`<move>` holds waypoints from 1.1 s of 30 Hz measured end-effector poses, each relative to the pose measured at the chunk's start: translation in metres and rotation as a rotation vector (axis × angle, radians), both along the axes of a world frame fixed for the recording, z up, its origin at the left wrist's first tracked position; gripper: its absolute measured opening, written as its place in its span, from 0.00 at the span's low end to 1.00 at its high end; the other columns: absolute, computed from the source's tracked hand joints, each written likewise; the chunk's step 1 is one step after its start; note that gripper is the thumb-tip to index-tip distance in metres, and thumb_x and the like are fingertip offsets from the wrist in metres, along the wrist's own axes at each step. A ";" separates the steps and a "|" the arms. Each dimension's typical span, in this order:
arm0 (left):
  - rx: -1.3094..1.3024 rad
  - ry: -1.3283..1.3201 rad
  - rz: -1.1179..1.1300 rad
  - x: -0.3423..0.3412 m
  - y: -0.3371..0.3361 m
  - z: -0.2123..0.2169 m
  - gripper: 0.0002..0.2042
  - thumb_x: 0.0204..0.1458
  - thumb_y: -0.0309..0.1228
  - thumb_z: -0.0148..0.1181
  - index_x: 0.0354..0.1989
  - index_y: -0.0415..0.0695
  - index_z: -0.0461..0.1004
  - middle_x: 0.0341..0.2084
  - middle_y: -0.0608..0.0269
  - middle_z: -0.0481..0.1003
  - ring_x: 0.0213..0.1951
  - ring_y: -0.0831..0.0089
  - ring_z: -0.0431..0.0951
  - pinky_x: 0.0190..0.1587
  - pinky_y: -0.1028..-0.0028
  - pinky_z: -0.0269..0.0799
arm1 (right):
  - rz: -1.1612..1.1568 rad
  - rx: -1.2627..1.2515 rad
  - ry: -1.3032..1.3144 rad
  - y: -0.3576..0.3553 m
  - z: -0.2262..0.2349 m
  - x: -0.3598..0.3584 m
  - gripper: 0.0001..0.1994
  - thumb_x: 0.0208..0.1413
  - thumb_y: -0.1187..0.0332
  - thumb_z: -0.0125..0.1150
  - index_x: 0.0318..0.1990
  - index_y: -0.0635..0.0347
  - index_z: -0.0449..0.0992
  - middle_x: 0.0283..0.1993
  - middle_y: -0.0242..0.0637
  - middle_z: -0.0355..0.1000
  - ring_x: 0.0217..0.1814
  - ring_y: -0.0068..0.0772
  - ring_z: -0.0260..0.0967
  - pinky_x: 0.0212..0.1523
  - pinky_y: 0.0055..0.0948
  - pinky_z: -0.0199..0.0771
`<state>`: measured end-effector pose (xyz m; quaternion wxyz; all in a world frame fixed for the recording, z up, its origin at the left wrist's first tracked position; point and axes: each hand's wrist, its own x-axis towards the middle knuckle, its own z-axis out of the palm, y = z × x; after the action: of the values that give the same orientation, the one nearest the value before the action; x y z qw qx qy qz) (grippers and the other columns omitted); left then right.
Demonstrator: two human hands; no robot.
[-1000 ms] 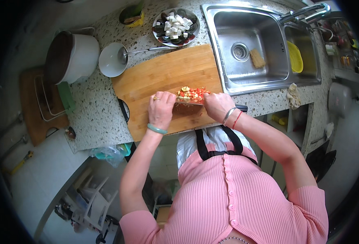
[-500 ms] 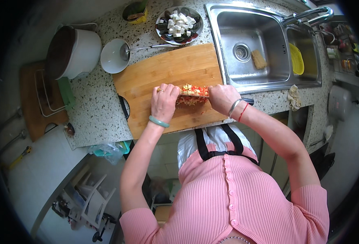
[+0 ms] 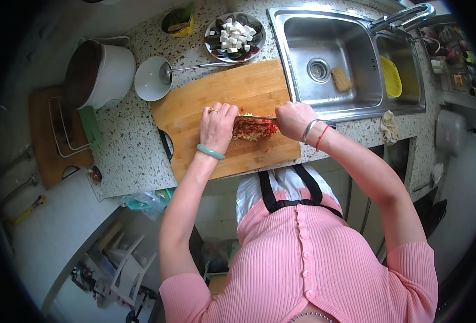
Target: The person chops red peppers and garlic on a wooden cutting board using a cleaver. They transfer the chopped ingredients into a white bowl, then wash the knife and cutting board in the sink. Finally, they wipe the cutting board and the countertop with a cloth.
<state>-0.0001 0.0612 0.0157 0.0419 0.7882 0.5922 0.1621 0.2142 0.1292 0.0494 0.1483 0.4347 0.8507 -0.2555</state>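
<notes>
A kitchen knife (image 3: 256, 117) stands edge-down across a pile of finely chopped red and pale bits (image 3: 255, 129) on the wooden cutting board (image 3: 195, 105). My right hand (image 3: 296, 120) is closed around its handle, whose dark end sticks out past my wrist. At the blade's other end, my left hand (image 3: 217, 125) grips the tip with bent fingers. Most of the chopped bits lie on my side of the blade, and a few show beyond it.
Behind the board are a plate (image 3: 262, 43) of white cubes and dark slices, a ladle (image 3: 195, 67) in a white bowl (image 3: 147, 86), and a yellow container (image 3: 185, 31). A steel sink (image 3: 297, 59) adjoins on the right; a white pot (image 3: 111, 72) stands left.
The knife and both hands have shifted slightly away from me over the pile. More of the chopped bits now show on the near side of the blade.
</notes>
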 end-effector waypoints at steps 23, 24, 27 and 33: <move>0.032 0.072 0.032 0.014 -0.036 -0.009 0.05 0.44 0.26 0.57 0.29 0.49 0.70 0.28 0.68 0.70 0.36 0.70 0.70 0.42 0.69 0.62 | -0.049 0.039 0.068 -0.042 -0.025 0.015 0.07 0.53 0.68 0.52 0.33 0.61 0.72 0.24 0.48 0.74 0.27 0.52 0.75 0.28 0.46 0.74; 0.047 0.017 0.026 0.011 -0.032 -0.008 0.05 0.43 0.26 0.58 0.29 0.49 0.70 0.28 0.68 0.71 0.36 0.70 0.70 0.42 0.69 0.62 | -0.036 0.038 0.080 -0.038 -0.021 0.014 0.07 0.53 0.67 0.52 0.33 0.61 0.72 0.24 0.49 0.74 0.27 0.52 0.75 0.28 0.46 0.75; 0.003 -0.012 0.018 0.005 -0.021 0.004 0.06 0.43 0.25 0.59 0.30 0.48 0.70 0.28 0.69 0.71 0.36 0.70 0.70 0.43 0.69 0.62 | -0.006 0.027 0.023 -0.027 -0.007 0.009 0.07 0.52 0.68 0.52 0.31 0.61 0.75 0.25 0.48 0.75 0.29 0.51 0.76 0.30 0.45 0.76; -0.064 -0.007 0.012 0.012 -0.029 -0.020 0.04 0.47 0.28 0.53 0.31 0.50 0.69 0.28 0.68 0.69 0.36 0.70 0.70 0.40 0.68 0.64 | -0.032 0.050 0.053 -0.028 -0.020 0.015 0.06 0.52 0.67 0.53 0.31 0.60 0.72 0.23 0.48 0.74 0.28 0.52 0.75 0.29 0.46 0.74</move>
<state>0.0115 0.0322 -0.0042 0.0681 0.7823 0.6016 0.1461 0.2288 0.1010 0.0298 0.1107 0.4450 0.8534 -0.2477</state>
